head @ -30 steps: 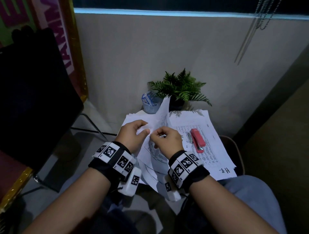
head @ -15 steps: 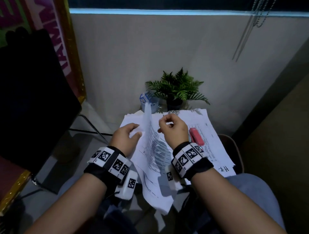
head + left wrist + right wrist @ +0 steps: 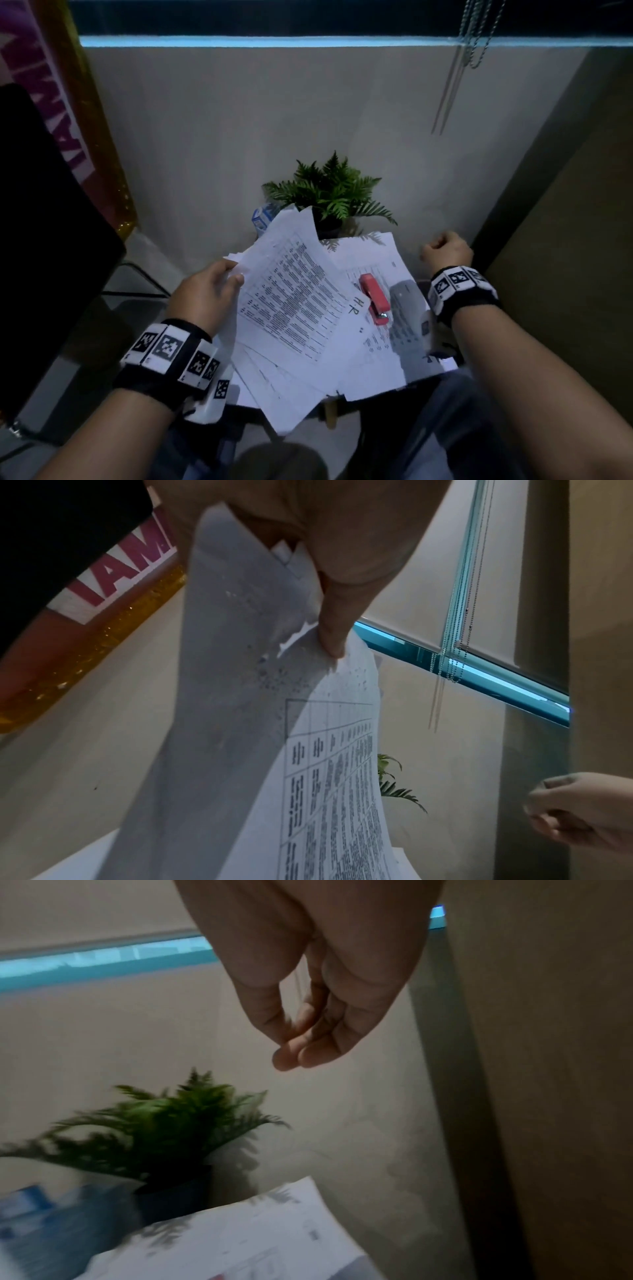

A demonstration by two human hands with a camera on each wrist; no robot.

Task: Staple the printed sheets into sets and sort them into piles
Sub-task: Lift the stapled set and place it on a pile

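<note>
Paper first: a loose fan of white printed sheets with tables of dark text is held up off the small table by the left hand, thumb on top and fingers beneath, pinching one edge only. Left wrist view shows the thumb pressed near a ragged, slightly torn corner. Lower sheets in the fan splay out unevenly toward the person's lap.

Right hand is off to the right, well apart from the paper, fingers curled loosely with thumb tip meeting fingertips; right wrist view shows nothing visible between them, though something tiny could not be ruled out.

Red desk stapler lies on the flat pile of white printed pages covering the table, just beside the lifted fan. Behind them stand a green fern in a dark pot and a small blue and white carton.

Risks, as judged:
- One-edge pinch on misaligned sheets: bottom pages may slide out and drop to the floor.
- Torn corner could rip further if the staple goes there.
- Stapling without squaring the edges would bind a crooked set.
- Overlap of fan and pile invites mixing sets.
- Swinging the fan back could brush the fern or carton.
</note>
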